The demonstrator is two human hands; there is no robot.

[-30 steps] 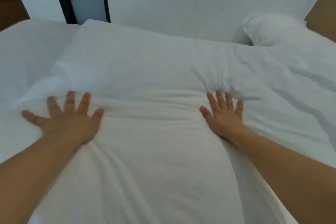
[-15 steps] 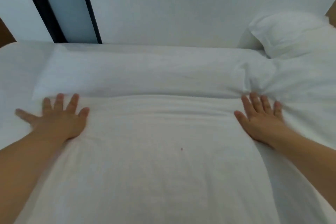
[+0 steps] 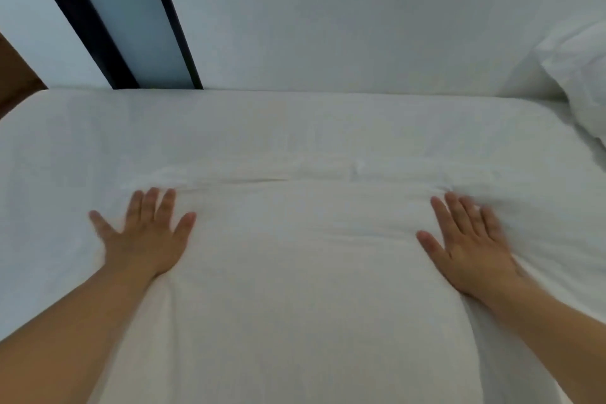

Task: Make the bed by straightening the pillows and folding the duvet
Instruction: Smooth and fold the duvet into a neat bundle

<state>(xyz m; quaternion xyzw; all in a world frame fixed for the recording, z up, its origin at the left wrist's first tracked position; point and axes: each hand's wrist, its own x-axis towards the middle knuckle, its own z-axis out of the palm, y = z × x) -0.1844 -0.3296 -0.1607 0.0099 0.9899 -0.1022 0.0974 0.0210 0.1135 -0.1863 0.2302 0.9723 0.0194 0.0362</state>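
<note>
Both palms lie flat, fingers straight, left hand (image 3: 147, 236) and right hand (image 3: 469, 246) well apart on the duvet (image 3: 305, 272) spread over the bed; uneven pushing could ruck it toward the pillow (image 3: 580, 75).

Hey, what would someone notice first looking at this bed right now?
Two hands pressed flat on the white duvet: the left hand near its left edge, the right hand towards the right. A white pillow sits at the far right against the wall.

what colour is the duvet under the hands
Plain white duvet, no pattern, seen in the head view.
</note>
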